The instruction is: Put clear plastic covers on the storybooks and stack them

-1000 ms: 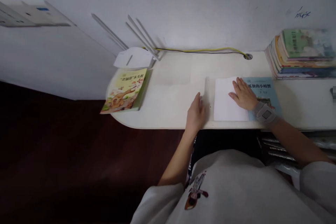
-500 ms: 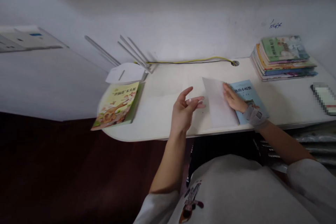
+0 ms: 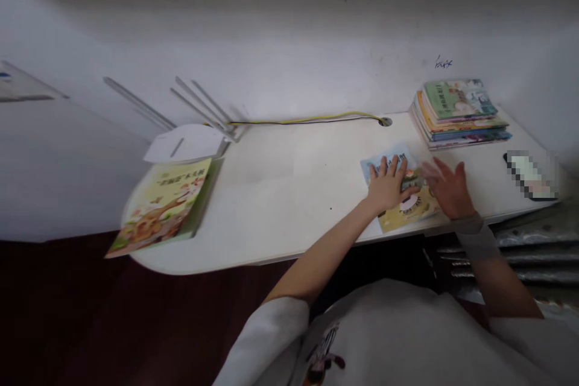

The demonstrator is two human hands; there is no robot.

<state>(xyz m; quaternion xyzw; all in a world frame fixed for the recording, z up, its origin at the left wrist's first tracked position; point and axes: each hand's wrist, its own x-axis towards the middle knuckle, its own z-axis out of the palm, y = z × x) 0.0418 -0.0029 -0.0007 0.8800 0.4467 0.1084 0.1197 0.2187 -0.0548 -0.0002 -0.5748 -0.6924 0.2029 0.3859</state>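
A thin picture book (image 3: 409,217) with a blue and yellow cover lies closed near the front edge of the white table (image 3: 289,193). Flat on its cover rests my left hand (image 3: 389,186), fingers spread. Just beyond the book's right side is my right hand (image 3: 450,187), blurred by motion, with its fingers apart and nothing seen in them. A wristband circles the right wrist. Part of the cover is hidden by the left hand.
A stack of several books (image 3: 459,114) stands at the back right, with a phone (image 3: 531,175) in front of it. At the left, a green-yellow book (image 3: 167,205) overhangs the table edge by a white router (image 3: 185,142). A cable (image 3: 307,119) runs along the wall.
The white leaf that stuck out left of the book is no longer seen. My left hand has moved right onto the cover; my right hand has moved off to the right. The view has shifted.
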